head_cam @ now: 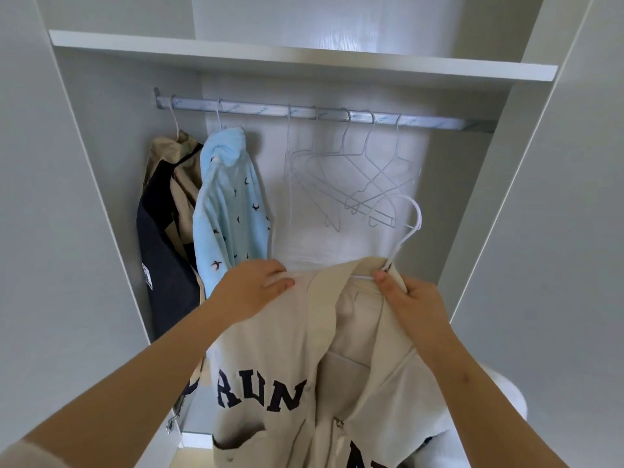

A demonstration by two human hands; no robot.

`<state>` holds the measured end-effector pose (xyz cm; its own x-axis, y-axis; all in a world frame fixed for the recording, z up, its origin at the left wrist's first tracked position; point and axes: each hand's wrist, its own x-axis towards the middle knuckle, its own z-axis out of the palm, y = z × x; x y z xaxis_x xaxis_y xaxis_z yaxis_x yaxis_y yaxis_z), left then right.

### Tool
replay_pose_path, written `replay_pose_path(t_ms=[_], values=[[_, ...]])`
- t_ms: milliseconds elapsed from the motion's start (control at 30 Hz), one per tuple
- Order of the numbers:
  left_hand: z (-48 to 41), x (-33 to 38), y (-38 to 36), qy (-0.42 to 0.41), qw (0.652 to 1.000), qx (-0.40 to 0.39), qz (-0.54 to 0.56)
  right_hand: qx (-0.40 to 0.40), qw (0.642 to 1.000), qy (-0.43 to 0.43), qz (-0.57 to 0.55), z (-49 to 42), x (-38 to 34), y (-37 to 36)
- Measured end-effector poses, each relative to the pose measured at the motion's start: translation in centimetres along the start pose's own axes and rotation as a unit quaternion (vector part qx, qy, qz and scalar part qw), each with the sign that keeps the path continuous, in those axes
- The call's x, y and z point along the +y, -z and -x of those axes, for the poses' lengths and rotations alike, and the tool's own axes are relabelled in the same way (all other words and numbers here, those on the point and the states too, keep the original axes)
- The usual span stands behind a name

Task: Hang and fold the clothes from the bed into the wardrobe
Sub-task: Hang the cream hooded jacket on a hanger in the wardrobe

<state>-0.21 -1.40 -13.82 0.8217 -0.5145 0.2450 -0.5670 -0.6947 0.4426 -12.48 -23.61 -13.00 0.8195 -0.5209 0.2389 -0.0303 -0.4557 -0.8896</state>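
Note:
A cream zip-up hoodie (270,359) with dark "RUN" letters hangs in front of me on a white wire hanger (410,224), whose hook rises free below the rail. My left hand (250,288) grips the hoodie's left shoulder. My right hand (412,302) pinches the collar and the hanger wire at the neck. The open wardrobe's metal rail (256,111) runs across above.
On the rail's left hang a beige and navy jacket (169,231) and a light blue garment with dark bird prints (229,204). Several empty white hangers (354,177) hang to the right. A white shelf (304,57) sits above the rail. A white fluffy item (506,400) lies low right.

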Motion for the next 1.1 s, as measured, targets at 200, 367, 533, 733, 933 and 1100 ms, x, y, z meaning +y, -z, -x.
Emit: replay_pose_path(t_ms=[200, 367, 533, 733, 933, 1100], values=[[-1.3, -0.5, 0.0, 0.088, 0.989, 0.046, 0.113, -0.047, 0.996, -0.074, -0.031, 0.1, -0.6, -2.1], [-1.9, -2.1, 1.3, 0.146, 0.976, 0.074, 0.141, -0.103, 0.985, -0.126, -0.064, -0.9, -2.3, -4.8], [-3.6, -4.8, 3.2, 0.187, 0.964, 0.109, 0.153, -0.135, 0.966, -0.179, -0.126, -4.0, -4.8, -8.2], [-9.1, -8.7, 5.5, 0.213, 0.959, 0.116, 0.145, -0.148, 0.944, -0.249, -0.159, -9.3, -6.2, -13.2], [-16.0, -12.1, 8.3, 0.2, 0.964, 0.114, 0.132, -0.16, 0.929, -0.275, -0.191, -15.4, -8.2, -18.0], [-21.0, -14.9, 10.0, 0.179, 0.971, 0.117, 0.106, -0.156, 0.943, -0.213, -0.204, -20.8, -11.5, -21.7]])
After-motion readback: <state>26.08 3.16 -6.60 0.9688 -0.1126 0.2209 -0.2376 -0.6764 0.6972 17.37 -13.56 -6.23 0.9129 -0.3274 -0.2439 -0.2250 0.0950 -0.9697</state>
